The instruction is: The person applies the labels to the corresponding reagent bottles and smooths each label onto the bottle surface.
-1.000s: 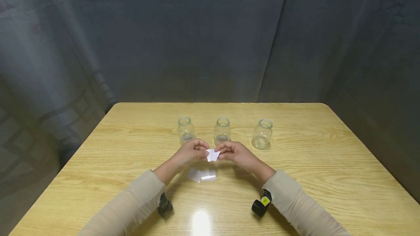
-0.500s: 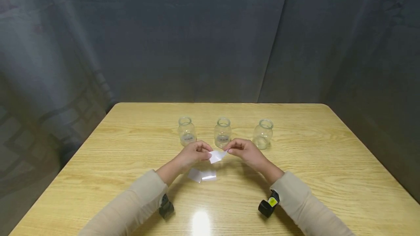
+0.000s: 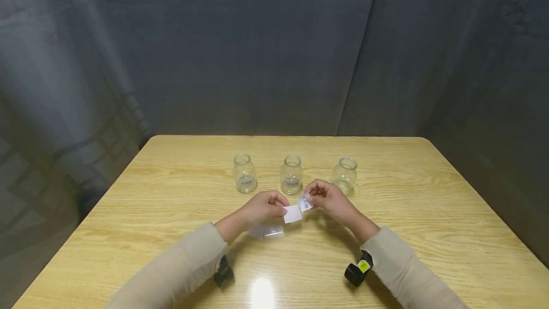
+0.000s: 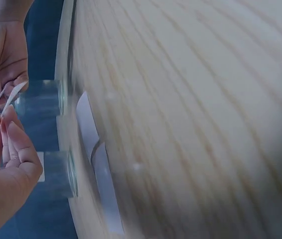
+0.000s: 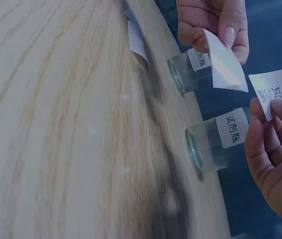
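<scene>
In the head view, my left hand (image 3: 262, 208) pinches a small blank white backing paper (image 3: 293, 214) between thumb and fingers. Up and to the right, my right hand (image 3: 331, 200) pinches a white sticker label (image 3: 305, 202) with dark printed characters. The right wrist view shows the label (image 5: 274, 85) separate from the glossy, slightly curved backing paper (image 5: 228, 69). Behind the hands stand three open glass jars: a left jar (image 3: 245, 175) and a middle jar (image 3: 291, 173), both labelled, and a right jar (image 3: 344, 171), whose lower part is partly hidden by my right hand.
White paper pieces (image 3: 273, 231) lie on the wooden table (image 3: 407, 204) below my left hand, partly covered by it. A dark wrist camera (image 3: 224, 273) hangs under the left sleeve, another camera (image 3: 357, 273) under the right. Grey curtains (image 3: 257, 51) surround the table.
The label has come away from the backing paper, its printed side now showing in my right hand. My right hand moved rightward; my left moved slightly right and nearer with the backing.
</scene>
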Available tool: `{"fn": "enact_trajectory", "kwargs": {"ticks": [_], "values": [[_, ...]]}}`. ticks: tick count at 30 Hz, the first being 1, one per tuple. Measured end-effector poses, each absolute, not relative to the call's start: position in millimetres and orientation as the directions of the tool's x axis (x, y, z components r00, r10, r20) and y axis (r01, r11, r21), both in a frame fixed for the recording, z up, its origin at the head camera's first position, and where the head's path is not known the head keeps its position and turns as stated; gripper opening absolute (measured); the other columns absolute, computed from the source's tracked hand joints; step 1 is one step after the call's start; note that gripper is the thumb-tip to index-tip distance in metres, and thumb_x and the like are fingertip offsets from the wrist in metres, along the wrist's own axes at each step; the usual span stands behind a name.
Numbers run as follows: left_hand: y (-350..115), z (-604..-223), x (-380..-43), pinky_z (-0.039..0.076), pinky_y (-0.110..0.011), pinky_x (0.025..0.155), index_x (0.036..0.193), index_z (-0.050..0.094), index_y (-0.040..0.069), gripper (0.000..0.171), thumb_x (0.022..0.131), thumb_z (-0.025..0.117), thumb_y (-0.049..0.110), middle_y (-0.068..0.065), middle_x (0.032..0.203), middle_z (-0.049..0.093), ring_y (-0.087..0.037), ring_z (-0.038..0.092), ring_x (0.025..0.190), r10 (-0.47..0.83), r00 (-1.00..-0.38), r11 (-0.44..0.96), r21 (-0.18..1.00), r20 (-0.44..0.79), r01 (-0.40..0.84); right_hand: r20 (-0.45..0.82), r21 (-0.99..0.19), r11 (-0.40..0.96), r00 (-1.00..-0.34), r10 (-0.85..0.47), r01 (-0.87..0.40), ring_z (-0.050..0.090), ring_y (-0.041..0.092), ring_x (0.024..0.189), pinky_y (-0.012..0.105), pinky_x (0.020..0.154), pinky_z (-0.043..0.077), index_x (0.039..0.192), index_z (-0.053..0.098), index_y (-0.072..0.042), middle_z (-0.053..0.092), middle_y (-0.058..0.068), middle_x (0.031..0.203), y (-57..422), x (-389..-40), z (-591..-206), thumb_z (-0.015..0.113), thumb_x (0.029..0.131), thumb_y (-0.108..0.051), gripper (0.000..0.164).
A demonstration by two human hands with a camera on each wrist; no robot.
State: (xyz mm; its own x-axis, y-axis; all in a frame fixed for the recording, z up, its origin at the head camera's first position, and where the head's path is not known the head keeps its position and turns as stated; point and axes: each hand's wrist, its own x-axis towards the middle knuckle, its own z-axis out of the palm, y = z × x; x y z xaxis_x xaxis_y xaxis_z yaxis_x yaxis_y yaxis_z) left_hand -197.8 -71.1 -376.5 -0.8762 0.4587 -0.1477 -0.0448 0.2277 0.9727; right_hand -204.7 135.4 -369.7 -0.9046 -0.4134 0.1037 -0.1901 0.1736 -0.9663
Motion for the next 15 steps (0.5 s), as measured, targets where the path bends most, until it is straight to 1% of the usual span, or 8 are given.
{"fn": "enact_trajectory", "kwargs": {"ticks": [3, 6, 9, 12, 15], "values": [[-67.0, -378.4, -197.8, 0.048, -0.032, 0.074, 0.092, 0.055, -0.005, 0.016, 0.078, 0.058, 0.001, -0.005, 0.077, 0.055, -0.014, 0.054, 0.071, 0.474, -0.87, 0.233, 0.972, -0.14, -0.029, 0.096, -0.964, 0.191, -0.911, -0.4, -0.185, 0.05, 0.013, 0.069, 0.035, 0.065, 0.049, 0.095, 0.048, 0.013, 0.051, 0.012, 0.081, 138.4, -203.9, -369.3, 0.05, 0.078, 0.01, 0.018], [-62.8, -380.1, -198.4, 0.048, -0.03, 0.072, 0.092, 0.055, -0.005, 0.016, 0.078, 0.059, 0.002, -0.006, 0.078, 0.055, -0.015, 0.055, 0.071, 0.483, -0.864, 0.234, 0.972, -0.139, -0.026, 0.088, -0.967, 0.187, -0.916, -0.391, -0.173, 0.05, 0.013, 0.069, 0.03, 0.064, 0.049, 0.099, 0.047, 0.013, 0.05, 0.014, 0.082, 141.1, -203.3, -369.7, 0.052, 0.077, 0.01, 0.023], [-57.9, -380.8, -199.3, 0.048, -0.028, 0.07, 0.092, 0.055, -0.004, 0.016, 0.078, 0.059, 0.004, -0.006, 0.078, 0.055, -0.014, 0.055, 0.071, 0.491, -0.857, 0.243, 0.969, -0.154, -0.035, 0.076, -0.972, 0.178, -0.918, -0.39, -0.156, 0.05, 0.013, 0.069, 0.025, 0.062, 0.048, 0.102, 0.045, 0.014, 0.05, 0.014, 0.081, 143.0, -203.4, -371.0, 0.053, 0.076, 0.01, 0.027], [-52.5, -380.9, -200.5, 0.048, -0.028, 0.069, 0.092, 0.056, -0.002, 0.015, 0.079, 0.059, 0.006, -0.007, 0.079, 0.055, -0.014, 0.055, 0.071, 0.5, -0.848, 0.245, 0.968, -0.176, -0.057, 0.071, -0.972, 0.177, -0.915, -0.396, -0.152, 0.051, 0.013, 0.069, 0.022, 0.061, 0.047, 0.102, 0.045, 0.014, 0.051, 0.013, 0.082, 145.1, -203.3, -372.1, 0.053, 0.076, 0.01, 0.028], [-47.1, -381.5, -202.3, 0.048, -0.029, 0.069, 0.092, 0.056, -0.001, 0.015, 0.079, 0.059, 0.006, -0.007, 0.079, 0.055, -0.015, 0.055, 0.071, 0.505, -0.841, 0.232, 0.969, -0.194, -0.084, 0.074, -0.97, 0.185, -0.914, -0.398, -0.16, 0.051, 0.014, 0.07, 0.022, 0.062, 0.046, 0.102, 0.045, 0.014, 0.052, 0.013, 0.082, 146.9, -202.9, -373.0, 0.053, 0.077, 0.01, 0.026]]}}
